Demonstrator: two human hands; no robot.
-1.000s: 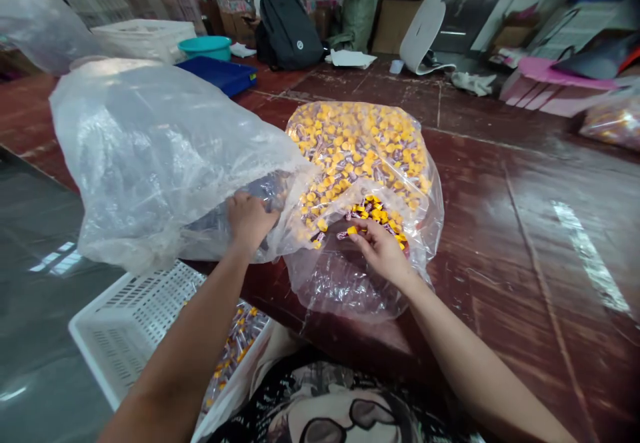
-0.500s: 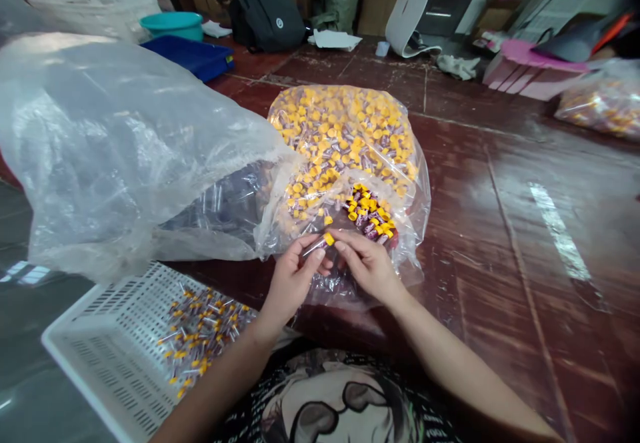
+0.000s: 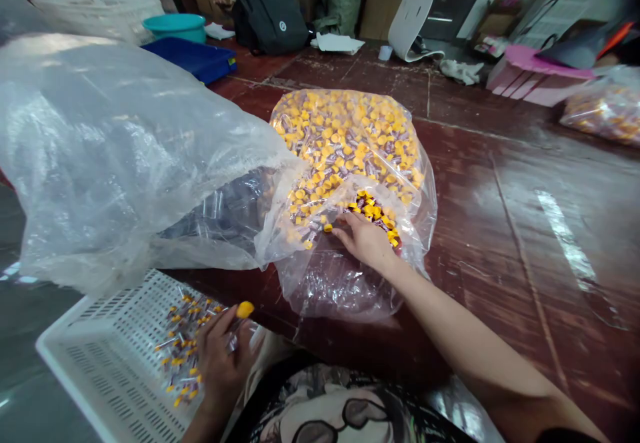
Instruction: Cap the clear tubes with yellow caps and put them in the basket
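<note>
My left hand (image 3: pixel 225 350) is over the white perforated basket (image 3: pixel 100 356), closed on a small clear tube with a yellow cap (image 3: pixel 245 309), the cap pointing up. Many similar yellow-capped tubes (image 3: pixel 185 356) lie loose in that basket. My right hand (image 3: pixel 367 240) reaches into the mouth of a clear plastic bag (image 3: pixel 335 290), thumb and fingers apart. Just beyond its thumb tip lies a single yellow cap (image 3: pixel 328 228). Dark purple pieces with yellow caps (image 3: pixel 373 210) show in the opening, partly behind the hand. More of them fill the bag behind.
A large translucent plastic sack (image 3: pixel 125 143) spreads over the left side. Farther back are a blue tray (image 3: pixel 193 60), a turquoise basin (image 3: pixel 175 26) and a dark backpack (image 3: pixel 273 13). Toward the right stand a pink box (image 3: pixel 535 76) and another filled bag (image 3: pixel 605 106).
My left hand has moved down and left from the bag to the basket, carrying the tube. My right hand has let go of the tube and stays at the bag's mouth.
</note>
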